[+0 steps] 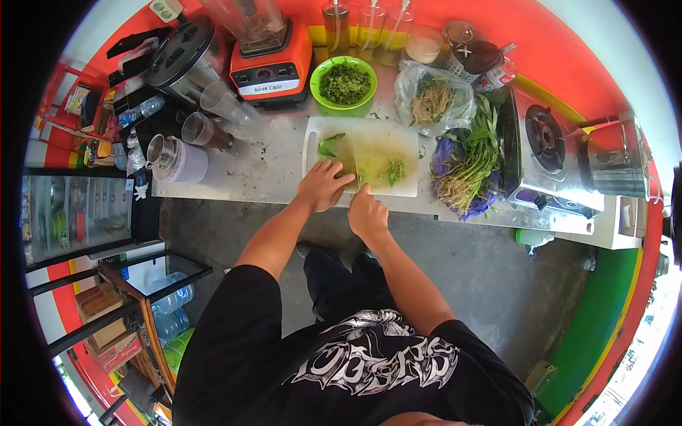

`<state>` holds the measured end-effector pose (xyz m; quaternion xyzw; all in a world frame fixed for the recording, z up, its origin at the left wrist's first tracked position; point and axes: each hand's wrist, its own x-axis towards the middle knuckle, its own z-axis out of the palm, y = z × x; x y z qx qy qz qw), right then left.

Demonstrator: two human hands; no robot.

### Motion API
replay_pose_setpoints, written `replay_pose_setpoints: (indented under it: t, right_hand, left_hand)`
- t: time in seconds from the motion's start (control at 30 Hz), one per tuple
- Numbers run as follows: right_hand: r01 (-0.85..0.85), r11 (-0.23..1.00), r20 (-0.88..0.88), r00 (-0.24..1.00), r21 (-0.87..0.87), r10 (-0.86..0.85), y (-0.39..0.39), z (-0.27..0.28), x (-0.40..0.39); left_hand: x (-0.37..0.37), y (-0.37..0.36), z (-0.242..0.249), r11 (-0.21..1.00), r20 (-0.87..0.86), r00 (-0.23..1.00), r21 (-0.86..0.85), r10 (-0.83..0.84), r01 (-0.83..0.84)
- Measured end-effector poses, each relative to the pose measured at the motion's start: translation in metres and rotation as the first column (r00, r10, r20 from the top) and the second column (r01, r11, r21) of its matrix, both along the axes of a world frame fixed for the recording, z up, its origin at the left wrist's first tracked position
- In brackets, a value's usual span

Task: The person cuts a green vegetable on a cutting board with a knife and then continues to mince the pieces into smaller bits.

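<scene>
On the white cutting board [401, 145], my left hand [323, 186] presses down with its fingers bent together over leafy greens, mostly hidden beneath it. A green leaf [329, 145] lies just beyond those fingertips. My right hand [368, 213], at the board's front edge, is wrapped round the handle of a knife [355, 153]. Its blade points away from me, close beside my left fingertips, and is hard to make out. Small chopped greens [393, 171] lie right of the blade. Behind the board, a lime-green bowl [318, 91] holds more chopped greens.
Right of the board are a plastic bag [463, 106] with rooty stems, a bundle of long greens [479, 153] and a gas stove [529, 170]. A red blender [266, 74] stands back left; a brown-stained cup [207, 132] and a pale jug [186, 163] stand left.
</scene>
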<state>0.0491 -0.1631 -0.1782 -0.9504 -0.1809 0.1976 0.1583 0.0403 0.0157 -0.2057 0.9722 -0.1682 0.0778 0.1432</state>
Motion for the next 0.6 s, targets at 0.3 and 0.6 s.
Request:
replay_pose_setpoints:
  t: [0.3,0.6]
  right_hand:
    - [0.142,0.990,-0.064,0.988,0.026,-0.140,-0.027,0.009,0.010]
    - [0.107,0.994,0.009,0.994,0.036,-0.108,-0.011,0.010,0.007]
  left_hand:
    - [0.000,-0.002,0.009,0.997,-0.073,0.997,0.071,-0.012,0.018]
    - [0.000,-0.001,0.005,1.000,-0.034,0.999,0.028,-0.009,0.010]
